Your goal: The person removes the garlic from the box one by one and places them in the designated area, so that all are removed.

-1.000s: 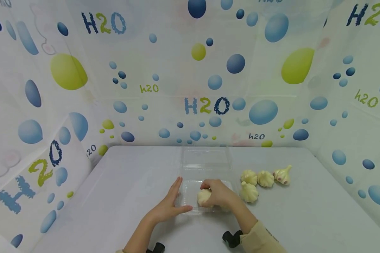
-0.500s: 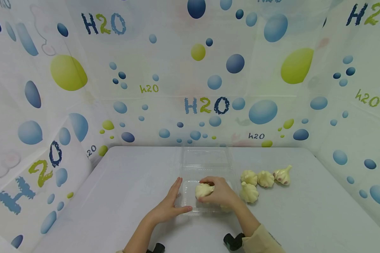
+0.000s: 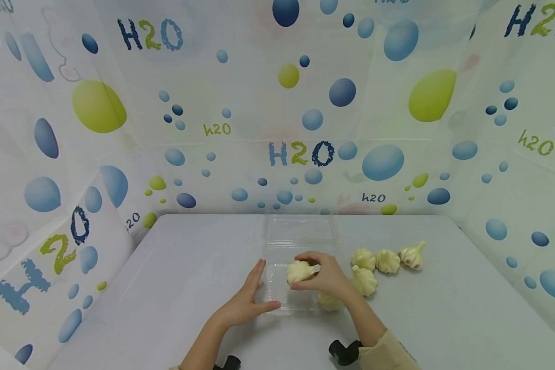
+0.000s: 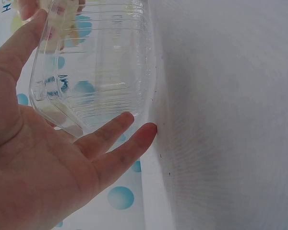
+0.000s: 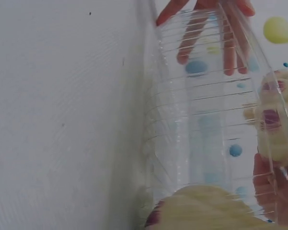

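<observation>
A clear plastic clamshell container (image 3: 279, 294) lies open on the table, its lid (image 3: 300, 231) folded away to the back. Along its left side rests my left hand (image 3: 242, 307), fingers spread and straight, thumb at the front rim; the left wrist view shows the fingers against the clear wall (image 4: 101, 62). My right hand (image 3: 327, 277) pinches a garlic bulb (image 3: 298, 272) between thumb and fingers, held over the container. A second garlic bulb (image 3: 329, 301) sits in the container's front right corner, partly behind the right wrist; it also fills the bottom of the right wrist view (image 5: 204, 208).
Several more garlic bulbs (image 3: 364, 280) lie grouped on the white table (image 3: 189, 267) to the right of the container. A patterned sheet (image 3: 240, 92) hangs behind and at the sides. Black wrist devices (image 3: 344, 353) show at both forearms.
The right hand has lifted the garlic bulb up from inside the container and slightly away from me. The bulb in the front corner is now more exposed. The left hand has stayed still.
</observation>
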Action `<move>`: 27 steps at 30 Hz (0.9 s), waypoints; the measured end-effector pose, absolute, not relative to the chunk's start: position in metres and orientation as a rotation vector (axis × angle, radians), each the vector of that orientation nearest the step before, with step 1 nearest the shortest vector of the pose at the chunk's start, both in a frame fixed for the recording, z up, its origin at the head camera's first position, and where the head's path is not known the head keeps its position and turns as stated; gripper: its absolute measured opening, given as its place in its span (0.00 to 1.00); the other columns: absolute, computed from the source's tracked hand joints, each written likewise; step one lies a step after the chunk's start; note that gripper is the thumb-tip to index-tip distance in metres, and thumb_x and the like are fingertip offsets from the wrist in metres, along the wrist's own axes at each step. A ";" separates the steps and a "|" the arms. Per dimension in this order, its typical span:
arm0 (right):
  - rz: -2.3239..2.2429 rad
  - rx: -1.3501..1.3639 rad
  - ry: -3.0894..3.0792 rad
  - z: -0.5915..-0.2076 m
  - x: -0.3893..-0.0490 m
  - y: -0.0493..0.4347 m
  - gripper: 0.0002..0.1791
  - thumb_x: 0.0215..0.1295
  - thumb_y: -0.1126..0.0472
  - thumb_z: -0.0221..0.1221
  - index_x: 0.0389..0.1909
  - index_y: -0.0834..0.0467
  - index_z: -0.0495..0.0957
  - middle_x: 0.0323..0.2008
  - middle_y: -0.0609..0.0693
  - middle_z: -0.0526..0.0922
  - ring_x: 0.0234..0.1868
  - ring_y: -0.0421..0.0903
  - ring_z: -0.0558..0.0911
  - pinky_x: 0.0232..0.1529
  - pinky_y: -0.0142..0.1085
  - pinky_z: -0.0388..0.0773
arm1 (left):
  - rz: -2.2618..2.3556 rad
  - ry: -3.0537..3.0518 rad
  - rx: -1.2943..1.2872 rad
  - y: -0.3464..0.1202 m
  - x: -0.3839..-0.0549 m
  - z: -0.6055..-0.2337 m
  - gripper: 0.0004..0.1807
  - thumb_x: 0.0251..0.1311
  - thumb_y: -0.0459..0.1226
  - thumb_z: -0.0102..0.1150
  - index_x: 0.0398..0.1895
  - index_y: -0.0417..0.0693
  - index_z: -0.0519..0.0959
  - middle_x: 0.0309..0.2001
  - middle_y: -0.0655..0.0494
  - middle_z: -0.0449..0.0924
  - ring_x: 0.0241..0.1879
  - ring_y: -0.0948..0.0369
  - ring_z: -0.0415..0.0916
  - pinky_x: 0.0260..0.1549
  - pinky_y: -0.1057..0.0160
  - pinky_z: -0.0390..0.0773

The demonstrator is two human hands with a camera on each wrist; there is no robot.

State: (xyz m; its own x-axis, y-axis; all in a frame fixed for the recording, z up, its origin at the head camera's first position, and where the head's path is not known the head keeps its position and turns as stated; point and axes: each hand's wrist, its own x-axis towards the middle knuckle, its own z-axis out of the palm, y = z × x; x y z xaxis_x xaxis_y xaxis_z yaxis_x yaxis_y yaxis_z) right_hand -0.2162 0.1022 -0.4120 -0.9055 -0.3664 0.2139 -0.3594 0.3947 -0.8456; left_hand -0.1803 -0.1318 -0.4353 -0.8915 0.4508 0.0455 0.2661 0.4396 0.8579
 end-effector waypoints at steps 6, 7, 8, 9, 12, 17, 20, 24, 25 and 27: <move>-1.600 -0.630 2.631 -0.405 -0.213 0.107 0.30 0.38 0.57 0.74 0.47 0.56 0.78 0.43 0.48 0.80 0.42 0.46 0.75 0.33 0.31 0.77 | 1.437 2.499 0.622 -0.132 -0.180 -0.435 0.55 0.53 0.46 0.64 0.72 0.50 0.33 0.71 0.44 0.27 0.65 0.38 0.48 0.55 0.39 0.60; -1.602 -0.620 2.631 -0.404 -0.213 0.108 0.30 0.38 0.58 0.74 0.47 0.57 0.78 0.43 0.49 0.80 0.41 0.46 0.75 0.32 0.32 0.77 | 1.434 2.502 0.621 -0.132 -0.180 -0.436 0.55 0.53 0.46 0.64 0.72 0.50 0.33 0.71 0.44 0.27 0.65 0.38 0.48 0.56 0.39 0.59; -1.604 -0.616 2.630 -0.403 -0.212 0.108 0.30 0.39 0.59 0.74 0.47 0.58 0.77 0.43 0.50 0.80 0.41 0.47 0.76 0.32 0.32 0.78 | 1.431 2.506 0.622 -0.132 -0.181 -0.436 0.56 0.52 0.46 0.64 0.72 0.50 0.33 0.71 0.44 0.27 0.65 0.38 0.48 0.56 0.40 0.59; -1.608 -0.611 2.629 -0.402 -0.212 0.109 0.30 0.39 0.60 0.74 0.47 0.59 0.77 0.44 0.50 0.80 0.41 0.48 0.76 0.32 0.32 0.78 | 1.429 2.508 0.621 -0.132 -0.181 -0.436 0.56 0.52 0.46 0.64 0.72 0.50 0.33 0.71 0.44 0.27 0.65 0.38 0.48 0.56 0.39 0.59; -1.622 -0.608 2.625 -0.399 -0.211 0.112 0.30 0.39 0.61 0.74 0.47 0.61 0.77 0.43 0.51 0.80 0.40 0.47 0.76 0.33 0.33 0.78 | 1.425 2.515 0.616 -0.132 -0.181 -0.438 0.56 0.52 0.46 0.64 0.72 0.49 0.34 0.71 0.44 0.27 0.64 0.37 0.49 0.56 0.39 0.59; -1.653 -0.618 2.620 -0.394 -0.210 0.120 0.31 0.37 0.56 0.75 0.47 0.57 0.77 0.43 0.49 0.79 0.39 0.45 0.76 0.34 0.32 0.78 | 1.424 2.517 0.613 -0.132 -0.182 -0.439 0.56 0.52 0.46 0.65 0.72 0.49 0.34 0.71 0.43 0.28 0.64 0.37 0.50 0.55 0.39 0.60; -1.666 -0.605 2.626 -0.393 -0.209 0.126 0.31 0.36 0.53 0.75 0.46 0.55 0.77 0.43 0.48 0.79 0.39 0.46 0.76 0.34 0.34 0.78 | 1.424 2.518 0.613 -0.132 -0.182 -0.439 0.56 0.52 0.46 0.65 0.72 0.48 0.34 0.71 0.43 0.28 0.64 0.37 0.50 0.55 0.40 0.60; -1.682 -0.556 2.628 -0.391 -0.210 0.132 0.32 0.35 0.52 0.75 0.47 0.53 0.77 0.43 0.47 0.79 0.41 0.47 0.75 0.37 0.35 0.77 | 1.428 2.523 0.609 -0.132 -0.181 -0.439 0.56 0.52 0.46 0.65 0.72 0.48 0.34 0.71 0.43 0.28 0.63 0.36 0.50 0.55 0.39 0.60; -1.685 -0.545 2.625 -0.390 -0.210 0.133 0.32 0.35 0.52 0.75 0.47 0.53 0.77 0.43 0.47 0.79 0.42 0.47 0.75 0.37 0.36 0.77 | 1.428 2.525 0.607 -0.132 -0.181 -0.438 0.56 0.52 0.46 0.65 0.72 0.48 0.34 0.71 0.43 0.28 0.63 0.36 0.50 0.55 0.39 0.60; -1.696 -0.533 2.621 -0.389 -0.210 0.136 0.32 0.36 0.52 0.75 0.47 0.53 0.77 0.43 0.48 0.78 0.42 0.47 0.74 0.38 0.36 0.76 | 1.426 2.529 0.602 -0.131 -0.181 -0.438 0.56 0.51 0.46 0.65 0.72 0.48 0.34 0.71 0.43 0.28 0.63 0.36 0.50 0.55 0.39 0.60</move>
